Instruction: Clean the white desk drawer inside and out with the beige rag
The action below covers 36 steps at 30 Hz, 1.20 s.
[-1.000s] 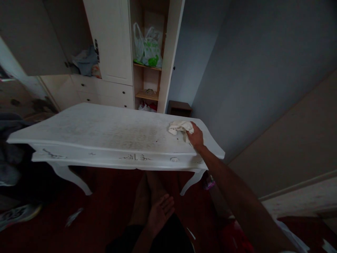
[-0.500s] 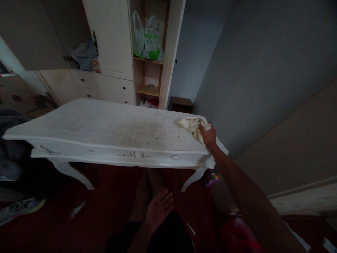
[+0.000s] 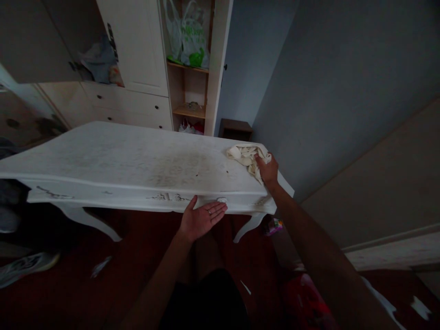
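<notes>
A low white table (image 3: 113, 158) with a dusty, stained top stands in front of me. My right hand (image 3: 267, 170) is closed on a crumpled cream cloth (image 3: 246, 156) at the table's far right end, pressing it on the top. My left hand (image 3: 201, 219) is open, palm up, fingers stretched out, held just below the table's front edge near a small round drawer knob (image 3: 222, 200). It holds nothing. A ring shows on one finger.
A white wardrobe (image 3: 137, 50) with drawers stands behind the table, its open shelves holding plastic bags (image 3: 187, 36). A small dark stool (image 3: 236, 129) sits by the grey wall. A shoe (image 3: 25, 266) and scraps lie on the red floor.
My left hand rose from my lap to the table's front edge. My right hand with the cloth first slid toward the table's right end, then drew slightly back. The view shifted a little.
</notes>
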Tool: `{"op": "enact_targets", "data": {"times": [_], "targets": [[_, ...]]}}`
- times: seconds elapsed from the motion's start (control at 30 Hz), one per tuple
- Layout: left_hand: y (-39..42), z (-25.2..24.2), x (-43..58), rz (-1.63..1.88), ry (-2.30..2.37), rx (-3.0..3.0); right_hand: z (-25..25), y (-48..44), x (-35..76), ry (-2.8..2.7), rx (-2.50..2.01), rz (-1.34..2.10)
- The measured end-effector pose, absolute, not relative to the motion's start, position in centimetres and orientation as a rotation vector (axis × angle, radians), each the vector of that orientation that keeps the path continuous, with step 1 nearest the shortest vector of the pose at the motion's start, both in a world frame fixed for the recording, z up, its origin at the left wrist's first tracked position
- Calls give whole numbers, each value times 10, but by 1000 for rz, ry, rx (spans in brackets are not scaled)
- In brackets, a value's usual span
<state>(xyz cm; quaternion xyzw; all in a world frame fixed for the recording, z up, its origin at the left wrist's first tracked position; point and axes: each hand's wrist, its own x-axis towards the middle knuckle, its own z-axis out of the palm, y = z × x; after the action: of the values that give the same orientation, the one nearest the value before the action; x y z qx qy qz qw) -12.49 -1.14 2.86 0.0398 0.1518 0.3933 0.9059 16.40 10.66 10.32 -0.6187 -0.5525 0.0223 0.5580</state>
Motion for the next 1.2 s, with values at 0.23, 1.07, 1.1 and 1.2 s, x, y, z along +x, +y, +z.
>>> {"op": "enact_targets", "data": {"times": [0.23, 1.07, 1.1, 1.2], "targets": [[-1, 26, -129, 730, 395, 186, 101, 111, 166, -1275, -1439, 75], [18, 10, -84, 776, 874, 371, 96, 114, 168, -1263, -1440, 89], [17, 11, -83, 795, 895, 376, 96, 114, 168, -1262, -1441, 91], [11, 15, -84, 811, 942, 383, 97, 113, 167, -1251, -1436, 80]]}}
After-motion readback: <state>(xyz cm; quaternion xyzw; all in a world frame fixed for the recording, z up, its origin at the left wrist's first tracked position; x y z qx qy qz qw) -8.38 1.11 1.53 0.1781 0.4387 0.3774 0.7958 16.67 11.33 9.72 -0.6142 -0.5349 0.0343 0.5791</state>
